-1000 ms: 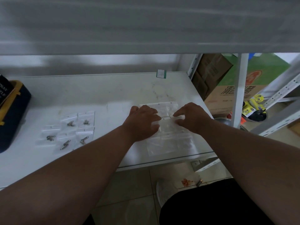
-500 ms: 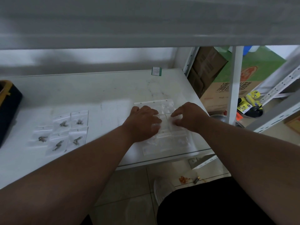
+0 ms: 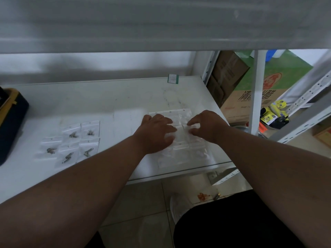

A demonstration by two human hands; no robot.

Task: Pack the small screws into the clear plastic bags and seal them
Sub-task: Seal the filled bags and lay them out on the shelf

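Bare forearms, no sleeves; black trousers point(image 3: 232, 221), white shoe point(image 3: 179, 204) below

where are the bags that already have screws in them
In the head view, the filled bags lie in a cluster on the left part of the white shelf, between the dark case at the left edge and the left hand.

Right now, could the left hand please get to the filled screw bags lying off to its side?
Probably yes: the left hand has only bare shelf between it and the filled bags.
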